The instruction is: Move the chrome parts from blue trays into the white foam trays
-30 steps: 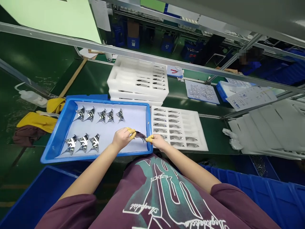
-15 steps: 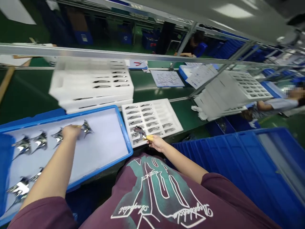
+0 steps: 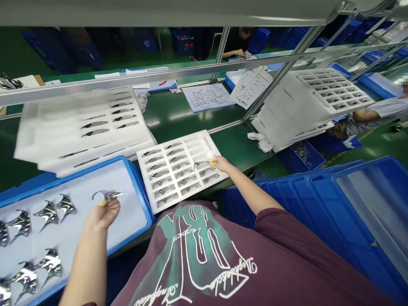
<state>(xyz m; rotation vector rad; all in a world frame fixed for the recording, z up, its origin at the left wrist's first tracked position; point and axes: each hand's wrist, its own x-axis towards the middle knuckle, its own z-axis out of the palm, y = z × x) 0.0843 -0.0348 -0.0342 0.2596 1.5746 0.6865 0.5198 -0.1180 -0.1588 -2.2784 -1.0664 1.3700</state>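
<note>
My left hand [image 3: 103, 214] is closed on a shiny chrome winged part [image 3: 107, 195], held just above the white liner of the blue tray [image 3: 140, 199]. Several more chrome parts [image 3: 51, 212] lie in rows on that liner to the left. My right hand [image 3: 220, 163], with yellow finger cots, pinches a slim chrome piece [image 3: 201, 163] at a slot in the right column of the white foam tray [image 3: 178, 170]. Most slots of that foam tray hold chrome pieces.
A stack of white foam trays [image 3: 79, 127] stands behind the blue tray. Blue bins [image 3: 318, 204] sit to my right. More foam trays [image 3: 318, 97] lean on a rack at the right. Other people work at the far side and far right.
My left hand has picked a chrome part up off the blue tray and drawn it toward me. My right hand has carried its piece to the foam tray's right column. The view swung right.
</note>
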